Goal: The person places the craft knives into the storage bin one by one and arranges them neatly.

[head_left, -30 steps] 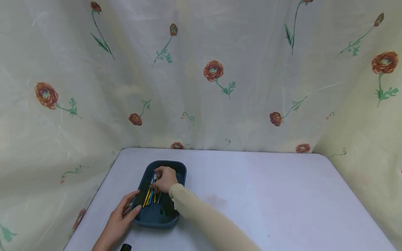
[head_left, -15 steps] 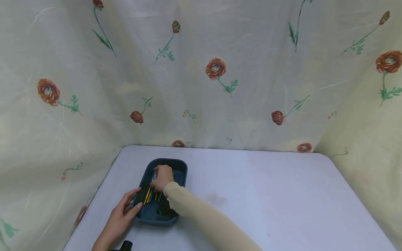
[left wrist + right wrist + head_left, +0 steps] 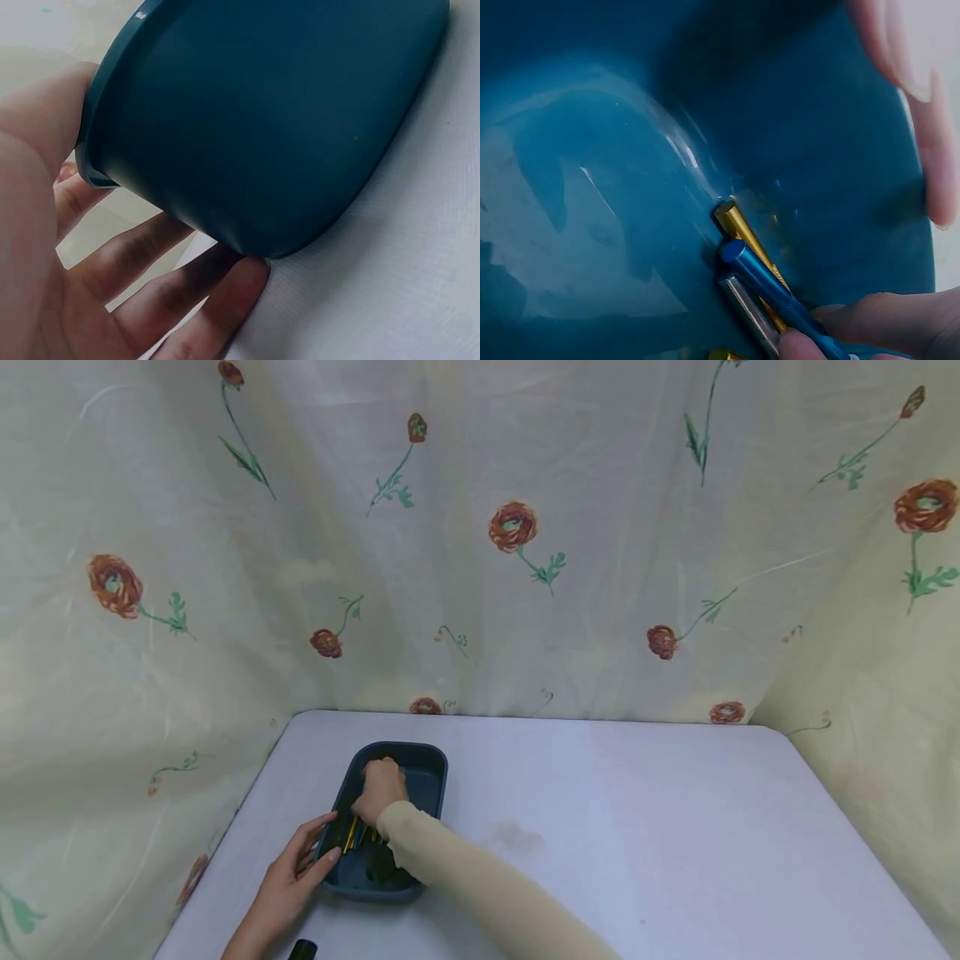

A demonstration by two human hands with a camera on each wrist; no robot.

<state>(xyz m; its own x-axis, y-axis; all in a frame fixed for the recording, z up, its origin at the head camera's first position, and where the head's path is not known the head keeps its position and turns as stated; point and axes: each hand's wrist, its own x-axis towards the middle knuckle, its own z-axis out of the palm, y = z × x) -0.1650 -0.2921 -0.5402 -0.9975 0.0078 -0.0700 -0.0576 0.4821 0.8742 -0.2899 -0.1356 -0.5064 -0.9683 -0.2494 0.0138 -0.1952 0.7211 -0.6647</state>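
Observation:
A dark teal plastic tray (image 3: 375,892) with raised walls stands at the left of the table. My left hand (image 3: 288,878) holds its left wall, thumb at the rim and fingers against the outside, as the left wrist view shows. Inside lie several thin metallic rods, among them a gold rod (image 3: 739,225) and a silver rod (image 3: 748,315). My right hand (image 3: 381,791) reaches down into the tray. In the right wrist view its fingertips (image 3: 877,319) pinch a blue metallic rod (image 3: 769,281) beside the others. The rods' far ends are hidden.
The white table (image 3: 600,827) stretches away to the right of the tray. A curtain (image 3: 585,652) printed with flowers hangs behind and at the sides. A black object (image 3: 303,949) shows near my left wrist at the bottom edge.
My right hand has moved a little left within the tray and now covers more of the rods. The left hand stays on the tray's wall.

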